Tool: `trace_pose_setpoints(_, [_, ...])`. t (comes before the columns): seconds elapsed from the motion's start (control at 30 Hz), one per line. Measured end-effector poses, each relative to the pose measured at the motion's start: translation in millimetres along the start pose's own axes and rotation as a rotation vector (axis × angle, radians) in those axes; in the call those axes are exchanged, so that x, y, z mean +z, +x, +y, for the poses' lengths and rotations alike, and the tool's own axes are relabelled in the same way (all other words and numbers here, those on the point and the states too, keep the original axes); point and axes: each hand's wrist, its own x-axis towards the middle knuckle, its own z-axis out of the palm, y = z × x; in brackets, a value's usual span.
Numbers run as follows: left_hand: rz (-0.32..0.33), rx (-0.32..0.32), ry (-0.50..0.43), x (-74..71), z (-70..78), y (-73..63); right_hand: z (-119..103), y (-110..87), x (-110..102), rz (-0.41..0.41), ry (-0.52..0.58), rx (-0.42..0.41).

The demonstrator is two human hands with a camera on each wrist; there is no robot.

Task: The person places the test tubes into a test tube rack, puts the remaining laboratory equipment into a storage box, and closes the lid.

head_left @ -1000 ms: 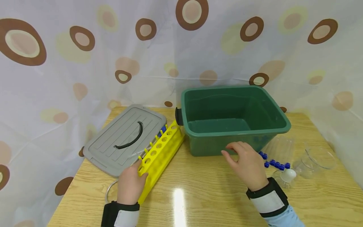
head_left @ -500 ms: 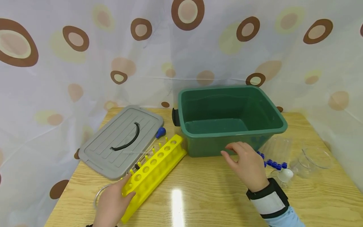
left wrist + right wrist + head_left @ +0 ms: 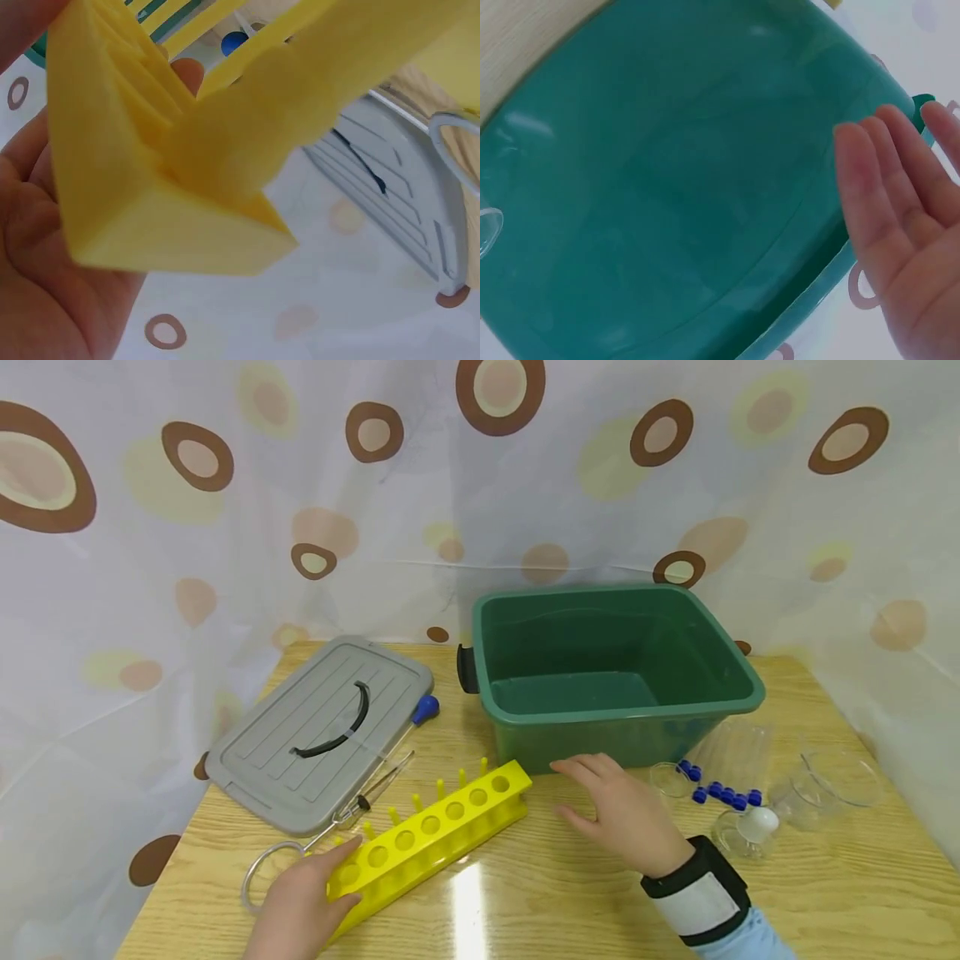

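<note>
In the head view my left hand [image 3: 300,897] grips the near left end of a yellow test tube rack [image 3: 423,858], thumb on the near side. The rack lies slantwise on the table, with a row of holes on top and pegs along its far side. The left wrist view shows the hand round the rack's end [image 3: 176,232]. My right hand [image 3: 618,817] holds nothing, fingers loosely extended, beyond the rack's right end. It is just before the front wall of a green bin [image 3: 570,743]. In the right wrist view its fingers [image 3: 862,172] overlap the bin.
A grey lid [image 3: 281,735] with a black handle lies at the left. Beside it are a blue-bulbed dropper [image 3: 426,708] and a metal ring [image 3: 249,870] on a rod. Blue-capped tubes [image 3: 731,752], a small round glass dish [image 3: 672,780], a white-capped glass bottle [image 3: 759,823] and beakers [image 3: 832,789] stand right.
My left hand has drawn the rack away from the lid and bin toward the front, and its far end has swung right. My right hand has shifted slightly left and nearer.
</note>
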Motion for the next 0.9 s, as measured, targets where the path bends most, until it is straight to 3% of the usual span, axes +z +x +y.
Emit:
trace_pose_setpoints(0.3, [0.003,0.044,0.032,3.4,2.4,-6.6,6.0,-0.8,6.7,-0.192,0.11,0.009])
trace_pose_setpoints(0.5, [0.041,0.17,0.023,15.6,15.9,-5.4,9.9,-4.0,13.9,-0.314,0.151,-0.001])
trace_pose_setpoints(0.7, [0.006,0.303,0.005,23.3,34.4,1.6,20.0,-15.6,10.5,-0.332,0.116,-0.007])
trace_pose_setpoints(0.9, [-0.03,0.378,-0.028,26.0,49.8,11.3,33.0,-30.1,3.0,-0.333,0.113,0.033])
